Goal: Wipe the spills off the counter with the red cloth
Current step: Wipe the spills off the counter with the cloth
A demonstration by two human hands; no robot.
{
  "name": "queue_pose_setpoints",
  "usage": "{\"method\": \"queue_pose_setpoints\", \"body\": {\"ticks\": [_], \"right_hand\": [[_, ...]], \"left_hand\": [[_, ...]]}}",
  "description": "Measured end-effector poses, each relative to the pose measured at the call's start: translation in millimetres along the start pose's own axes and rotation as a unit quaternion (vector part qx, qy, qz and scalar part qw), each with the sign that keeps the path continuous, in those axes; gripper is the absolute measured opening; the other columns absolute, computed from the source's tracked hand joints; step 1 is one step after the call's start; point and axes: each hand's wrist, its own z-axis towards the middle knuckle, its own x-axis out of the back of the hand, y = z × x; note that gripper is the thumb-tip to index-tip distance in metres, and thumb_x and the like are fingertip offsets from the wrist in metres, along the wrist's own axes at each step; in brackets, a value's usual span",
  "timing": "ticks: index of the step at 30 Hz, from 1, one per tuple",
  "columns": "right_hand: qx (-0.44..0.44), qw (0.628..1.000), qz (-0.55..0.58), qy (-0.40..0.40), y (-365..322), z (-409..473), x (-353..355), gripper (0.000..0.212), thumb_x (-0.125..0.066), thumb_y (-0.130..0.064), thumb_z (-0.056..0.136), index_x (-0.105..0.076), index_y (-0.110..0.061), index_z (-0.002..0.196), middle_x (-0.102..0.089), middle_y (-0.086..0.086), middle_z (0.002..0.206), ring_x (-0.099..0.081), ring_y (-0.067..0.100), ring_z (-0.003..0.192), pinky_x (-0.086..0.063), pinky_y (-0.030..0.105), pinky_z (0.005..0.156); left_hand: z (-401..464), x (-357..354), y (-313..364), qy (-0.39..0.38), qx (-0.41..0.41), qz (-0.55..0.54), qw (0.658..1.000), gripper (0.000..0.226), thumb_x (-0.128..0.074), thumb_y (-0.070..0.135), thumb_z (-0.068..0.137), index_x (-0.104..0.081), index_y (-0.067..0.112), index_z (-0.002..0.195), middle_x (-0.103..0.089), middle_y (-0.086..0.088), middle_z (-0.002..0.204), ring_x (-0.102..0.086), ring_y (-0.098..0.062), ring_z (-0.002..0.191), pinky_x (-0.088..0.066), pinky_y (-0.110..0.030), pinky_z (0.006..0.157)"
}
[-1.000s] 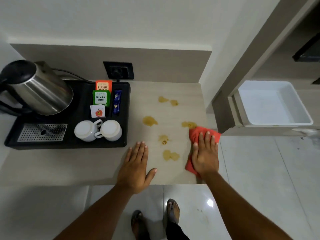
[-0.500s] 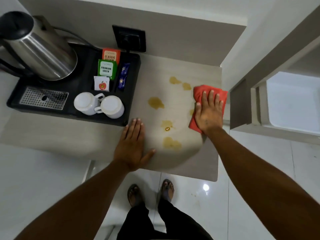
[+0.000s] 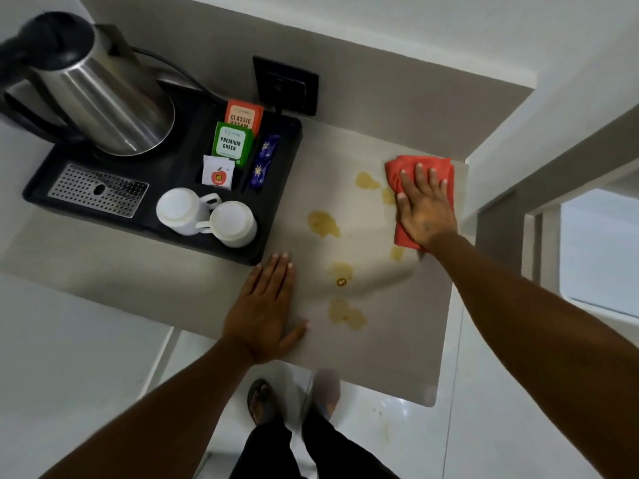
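The red cloth (image 3: 397, 167) lies flat at the far right corner of the beige counter (image 3: 397, 340). My right hand (image 3: 427, 209) presses down on it with fingers spread. Several yellowish spills mark the counter: one (image 3: 367, 180) just left of the cloth, one (image 3: 323, 223) in the middle, one with a small dark ring (image 3: 341, 274), one (image 3: 345, 314) near the front, and a small patch (image 3: 397, 253) below the cloth. My left hand (image 3: 264, 309) rests flat on the counter near its front edge, holding nothing.
A black tray (image 3: 273, 216) at the left holds a steel kettle (image 3: 103, 105), two upturned white cups (image 3: 205, 216), tea sachets (image 3: 231, 143) and a drip grate (image 3: 98, 190). A black wall socket (image 3: 285, 86) sits behind. A wall (image 3: 539, 133) bounds the counter's right side.
My right hand has slid the red cloth away from me, from the front right to the far right corner. The left hand stayed flat on the counter. The camera tilted further down.
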Motion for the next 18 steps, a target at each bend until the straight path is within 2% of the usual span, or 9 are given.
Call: {"method": "queue_pose_setpoints", "body": {"ticks": [3, 5, 11, 15, 18], "right_hand": [[0.066, 0.998, 0.01, 0.003, 16.8, -28.5, 4.6, 0.055, -0.031, -0.034, 0.103, -0.026, -0.017, 0.155, -0.017, 0.013, 0.165, -0.009, 0.037, 0.152, -0.007, 0.053, 0.123], [0.069, 0.997, 0.017, 0.006, 26.5, -30.0, 8.5, 0.056, -0.035, -0.033, 0.101, -0.031, -0.014, 0.153, -0.023, 0.015, 0.162, -0.015, 0.038, 0.151, -0.013, 0.056, 0.122], [0.085, 0.996, 0.013, 0.014, -8.0, 33.5, 1.7, 0.052, -0.043, -0.031, 0.103, -0.036, -0.014, 0.152, -0.025, 0.016, 0.162, -0.015, 0.04, 0.15, -0.011, 0.05, 0.123], [0.193, 0.981, -0.028, -0.022, -0.4, 15.6, -0.3, 0.055, -0.034, -0.032, 0.103, -0.033, -0.01, 0.153, -0.025, 0.016, 0.162, -0.016, 0.037, 0.151, -0.013, 0.052, 0.123], [0.187, 0.982, -0.013, -0.019, 10.7, 13.9, 5.0, 0.055, -0.037, -0.031, 0.102, -0.033, -0.009, 0.152, -0.024, 0.016, 0.162, -0.016, 0.038, 0.15, -0.014, 0.053, 0.123]], "left_hand": [[1.0, -0.5, -1.7, -0.004, 0.003, -0.003, 1.0, 0.1, -0.032, 0.072, 0.095, -0.005, 0.001, 0.16, -0.006, -0.022, 0.171, 0.002, -0.032, 0.159, -0.015, -0.055, 0.127], [1.3, -1.5, -1.6, -0.001, 0.007, 0.002, 1.0, 0.1, -0.032, 0.072, 0.095, -0.006, 0.001, 0.16, -0.008, -0.022, 0.17, 0.001, -0.033, 0.159, -0.013, -0.054, 0.127], [1.2, 0.1, -0.8, 0.002, 0.008, -0.012, 1.0, 0.102, -0.041, 0.069, 0.092, -0.008, 0.001, 0.16, -0.009, -0.022, 0.17, 0.0, -0.032, 0.159, -0.01, -0.052, 0.128], [0.2, 1.4, 0.4, -0.005, 0.008, -0.016, 1.0, 0.102, -0.039, 0.07, 0.093, -0.007, 0.0, 0.16, -0.008, -0.022, 0.17, 0.001, -0.032, 0.159, -0.011, -0.053, 0.128], [1.6, 1.9, 1.3, -0.009, 0.012, -0.007, 1.0, 0.103, -0.04, 0.07, 0.092, -0.005, 0.0, 0.16, -0.007, -0.022, 0.17, 0.002, -0.033, 0.159, -0.009, -0.053, 0.128]]}}
